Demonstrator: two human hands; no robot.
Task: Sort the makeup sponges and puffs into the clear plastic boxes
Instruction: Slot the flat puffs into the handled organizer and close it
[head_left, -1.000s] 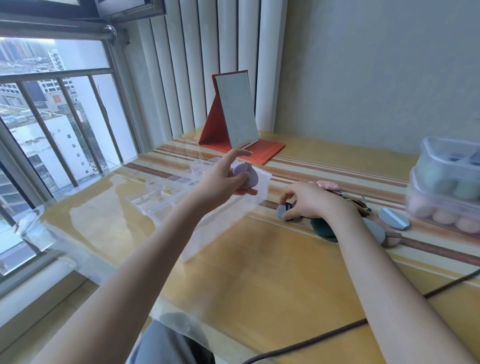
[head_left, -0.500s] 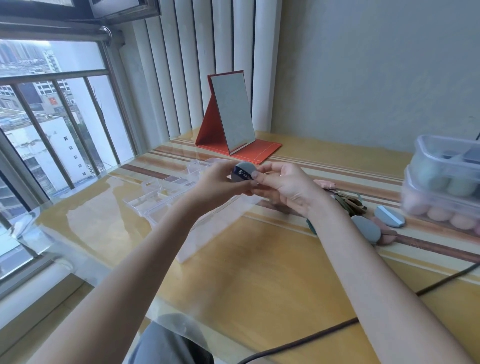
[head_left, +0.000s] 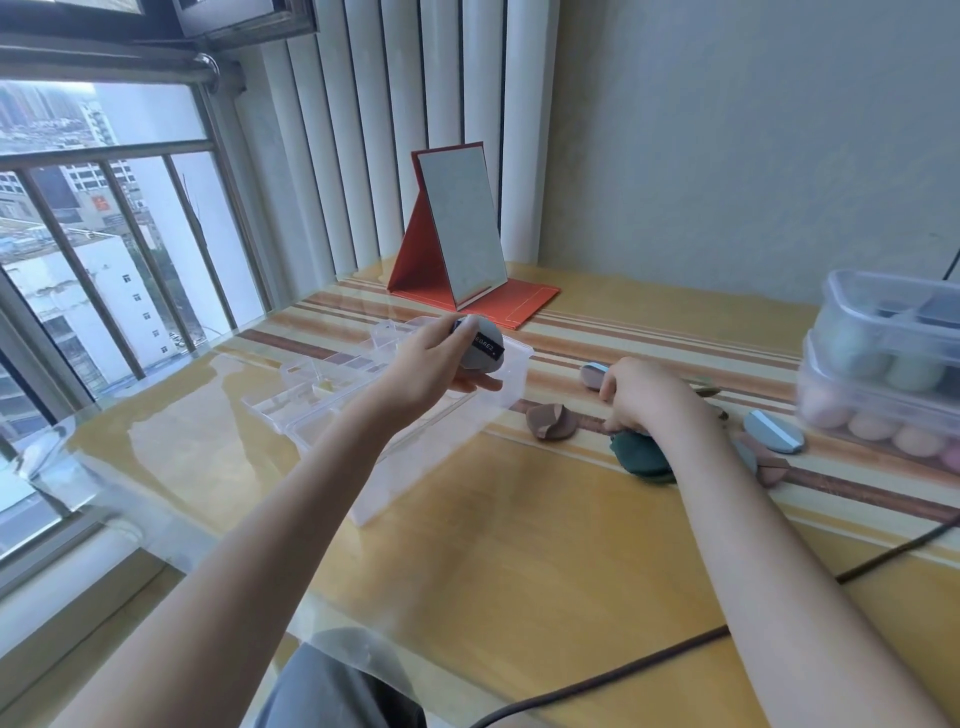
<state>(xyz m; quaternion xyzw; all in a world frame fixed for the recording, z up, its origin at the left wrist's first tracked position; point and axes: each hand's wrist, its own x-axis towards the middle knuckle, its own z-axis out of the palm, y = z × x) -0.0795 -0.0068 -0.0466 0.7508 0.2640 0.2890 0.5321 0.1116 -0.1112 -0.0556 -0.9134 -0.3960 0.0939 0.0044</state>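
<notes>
While my left hand holds a grey puff up over the open clear box, my right hand is down on the desk. My left thumb and fingers are curled round the grey puff. It has a dark band with white letters on it. It hangs over the far end of the clear box and does not touch it. The clear box lies flat with its lid open, and it has small parts inside.

My right hand is to the right of the clear box. Its fingers are curled down on a dark green puff, and it looks like they pinch the top of it. The dark green puff rests on the desk under that hand.

A brown puff lies between the clear box and my right hand. A small pale sponge sits just behind my right hand. A blue-grey puff lies further right of the clear box, and a brown and grey puff lies just in front of that one.

Far to the right of the clear box, two stacked boxes sit at the side of the desk. The top one has green sponges in it and the bottom one has pink sponges.

A red stand mirror stands behind the clear box, near the white blinds. A dark cord runs over the desk close to me.
</notes>
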